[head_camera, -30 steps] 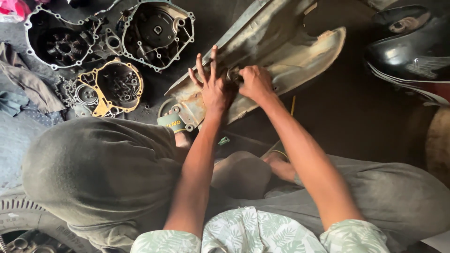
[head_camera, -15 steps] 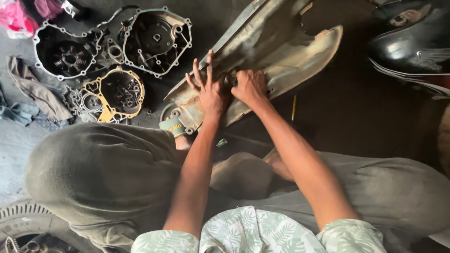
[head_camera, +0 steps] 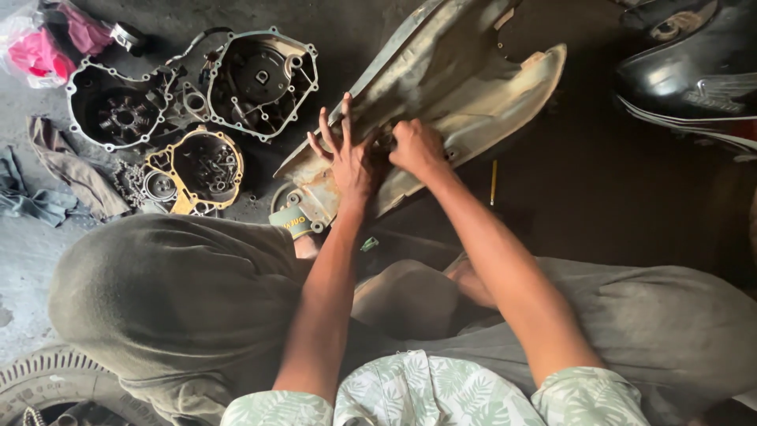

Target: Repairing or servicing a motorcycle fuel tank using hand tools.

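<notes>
The left hand [head_camera: 347, 158] is laid flat on the dusty panel [head_camera: 465, 87], fingers spread and pointing away from the person, nothing gripped, only pressed down. Just to its right, touching at the thumb side, the right hand [head_camera: 416, 146] is clenched into a fist against the same panel; something small may be pinched inside it, but that cannot be told from here.

Against half a second ago, little has been shifted: both hands are kept on the same spot of the panel, the left fingers are fanned a touch wider, the right fist is held as tight as before. So the work at that one point is being carried on, with the panel steadied by the left palm.

The panel is propped slantwise on the floor, running up and away to the right of the hands, its near end resting below the left wrist.

Well to the left of the left hand, two open engine covers [head_camera: 260, 79] and a gold-rimmed cover [head_camera: 197, 170] are spread on the concrete, with a chain [head_camera: 126, 181] and grey rags [head_camera: 71, 177] beyond them. Far to the right of the fist, a black shell [head_camera: 686, 71] is seen. A thin yellow rod [head_camera: 494, 181] lies just right of the right forearm.
</notes>
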